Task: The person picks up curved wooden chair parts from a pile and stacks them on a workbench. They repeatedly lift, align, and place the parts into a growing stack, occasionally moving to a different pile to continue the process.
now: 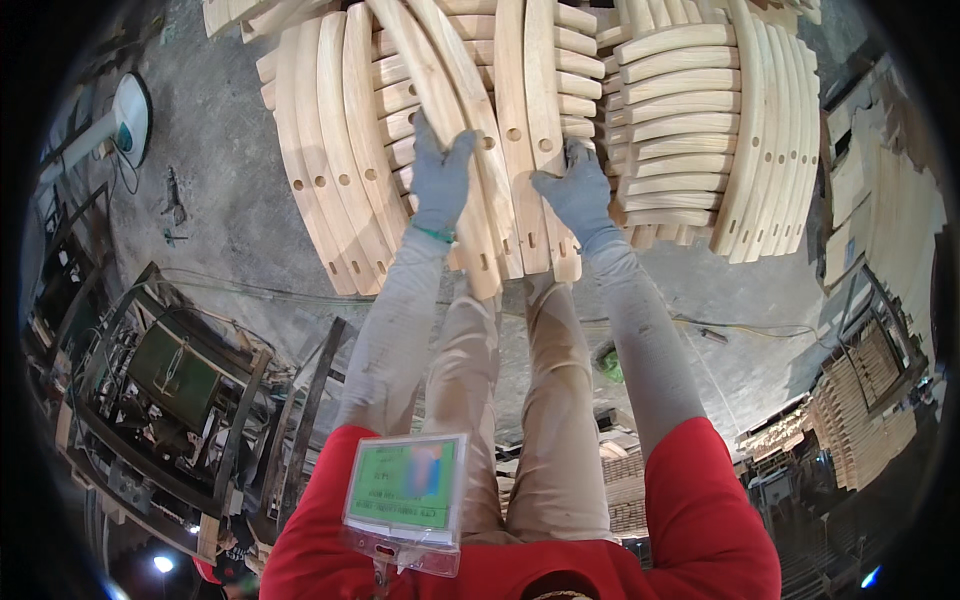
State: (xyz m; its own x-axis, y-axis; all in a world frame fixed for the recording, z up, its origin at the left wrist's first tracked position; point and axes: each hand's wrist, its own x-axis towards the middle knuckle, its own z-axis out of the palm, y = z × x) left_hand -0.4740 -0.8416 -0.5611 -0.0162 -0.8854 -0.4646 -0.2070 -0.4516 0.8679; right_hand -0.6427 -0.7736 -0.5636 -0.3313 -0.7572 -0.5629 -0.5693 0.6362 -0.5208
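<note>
My left hand (441, 178), in a grey glove, is closed on a long curved wooden slat (424, 78) that lies tilted over the pile, beside another tilted slat. My right hand (577, 196), gloved too, grips the right edge of an upright-lying curved slat (541, 88), thumb on top; its other fingers are partly hidden. These slats have a round hole and a short slot near the near end. Crosswise slats (579, 62) lie beneath them.
Left of my hands lie several parallel curved slats (333, 140). To the right stands another stack of crosswise slats (680, 125). A white fan-like object (131, 108) stands at the far left, and a dark metal frame (185, 375) at the lower left. Cables (760, 328) cross the concrete floor.
</note>
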